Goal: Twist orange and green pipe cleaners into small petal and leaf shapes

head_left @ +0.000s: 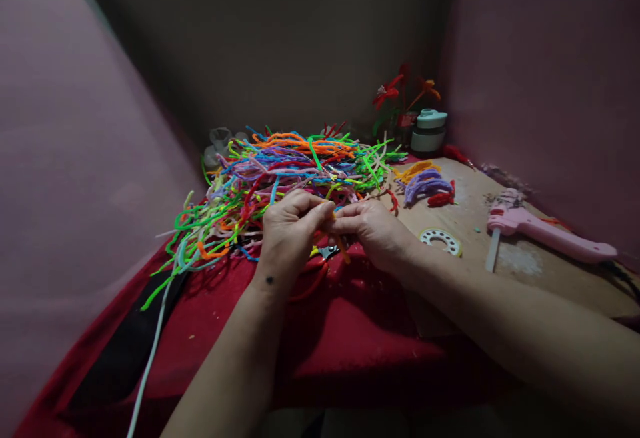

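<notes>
a narrow, dim corner closes in the scene. a pinkish wall (65, 158) slants down the left side, a second pinkish wall (550, 58) stands on the right, and a darker grey-brown wall (270, 38) runs behind. the light is low and falls mostly on the surface (350, 331), which is draped in a red cloth (225, 305); to the right lies a tan, scuffed board (530, 271). no window shows.

Two bare forearms, no sleeves; small dark mark on the left wrist (269, 280)
</notes>
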`<control>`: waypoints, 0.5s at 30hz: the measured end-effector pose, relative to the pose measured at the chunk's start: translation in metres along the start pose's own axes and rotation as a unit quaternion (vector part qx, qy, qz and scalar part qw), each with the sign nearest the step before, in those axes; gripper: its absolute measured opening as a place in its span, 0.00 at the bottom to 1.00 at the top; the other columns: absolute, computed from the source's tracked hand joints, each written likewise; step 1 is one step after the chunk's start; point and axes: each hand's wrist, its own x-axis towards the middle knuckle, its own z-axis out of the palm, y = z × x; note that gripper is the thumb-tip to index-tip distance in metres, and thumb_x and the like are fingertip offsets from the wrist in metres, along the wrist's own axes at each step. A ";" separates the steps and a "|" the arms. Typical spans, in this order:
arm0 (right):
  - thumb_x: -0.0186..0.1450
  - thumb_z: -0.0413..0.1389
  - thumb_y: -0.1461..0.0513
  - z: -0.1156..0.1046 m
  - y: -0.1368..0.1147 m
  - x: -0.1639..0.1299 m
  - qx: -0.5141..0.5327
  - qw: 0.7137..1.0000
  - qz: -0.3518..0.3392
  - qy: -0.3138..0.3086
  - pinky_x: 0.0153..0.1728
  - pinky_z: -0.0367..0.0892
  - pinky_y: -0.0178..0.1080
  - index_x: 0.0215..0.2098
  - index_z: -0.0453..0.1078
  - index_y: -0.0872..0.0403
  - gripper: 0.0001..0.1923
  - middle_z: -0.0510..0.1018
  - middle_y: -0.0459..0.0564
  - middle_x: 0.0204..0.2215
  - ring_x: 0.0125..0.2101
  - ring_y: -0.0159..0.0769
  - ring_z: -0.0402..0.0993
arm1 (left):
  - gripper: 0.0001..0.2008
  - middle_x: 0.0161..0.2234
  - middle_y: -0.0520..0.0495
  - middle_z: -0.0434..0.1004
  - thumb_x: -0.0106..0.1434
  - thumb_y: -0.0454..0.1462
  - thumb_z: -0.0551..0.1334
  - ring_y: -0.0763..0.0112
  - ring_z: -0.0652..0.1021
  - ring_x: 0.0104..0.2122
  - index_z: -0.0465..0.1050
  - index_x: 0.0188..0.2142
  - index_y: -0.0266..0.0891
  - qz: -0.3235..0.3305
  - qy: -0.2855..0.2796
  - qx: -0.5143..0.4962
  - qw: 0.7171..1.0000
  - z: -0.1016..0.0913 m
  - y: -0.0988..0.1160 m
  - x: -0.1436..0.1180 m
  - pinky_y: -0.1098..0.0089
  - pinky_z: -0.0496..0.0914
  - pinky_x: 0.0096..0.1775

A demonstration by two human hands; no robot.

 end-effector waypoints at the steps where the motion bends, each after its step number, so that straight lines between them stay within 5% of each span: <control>1: 0.47 0.58 0.65 0.001 -0.001 -0.001 -0.001 1.000 0.004 0.002 0.21 0.56 0.34 0.16 0.69 0.58 0.05 0.70 0.45 0.13 0.16 0.26 0.61 | 0.09 0.22 0.51 0.71 0.54 0.38 0.62 0.75 0.70 0.24 0.73 0.21 0.37 -0.026 -0.008 -0.026 0.999 -0.001 0.000 0.001 0.75 0.64 0.28; 5: 0.49 0.60 0.64 0.000 -0.004 0.000 0.008 1.000 -0.013 0.027 0.21 0.57 0.34 0.16 0.69 0.58 0.07 0.70 0.45 0.13 0.16 0.26 0.61 | 0.15 0.20 0.51 0.70 0.57 0.46 0.58 0.76 0.67 0.20 0.73 0.24 0.36 -0.085 -0.024 -0.129 0.988 -0.006 -0.001 0.006 0.75 0.62 0.24; 9: 0.49 0.62 0.61 -0.003 -0.005 0.003 0.039 0.997 -0.038 0.060 0.19 0.55 0.33 0.19 0.69 0.58 0.09 0.67 0.42 0.13 0.15 0.24 0.59 | 0.14 0.22 0.51 0.72 0.51 0.45 0.65 0.77 0.68 0.20 0.73 0.27 0.35 -0.105 -0.097 -0.052 0.988 -0.014 0.001 0.010 0.75 0.62 0.24; 12: 0.49 0.62 0.61 -0.004 -0.004 0.005 0.046 0.996 -0.043 0.066 0.18 0.53 0.33 0.19 0.67 0.58 0.10 0.65 0.41 0.12 0.14 0.24 0.58 | 0.09 0.22 0.51 0.73 0.51 0.40 0.65 0.76 0.69 0.22 0.73 0.26 0.35 -0.075 -0.124 0.018 0.989 -0.014 -0.001 0.008 0.75 0.63 0.26; 15: 0.50 0.60 0.62 -0.005 -0.001 0.006 0.035 0.994 -0.059 0.089 0.18 0.51 0.33 0.18 0.66 0.58 0.10 0.65 0.41 0.12 0.15 0.24 0.57 | 0.07 0.22 0.52 0.72 0.53 0.39 0.63 0.75 0.70 0.24 0.73 0.24 0.37 0.008 -0.063 0.084 0.994 -0.007 -0.005 0.003 0.75 0.63 0.27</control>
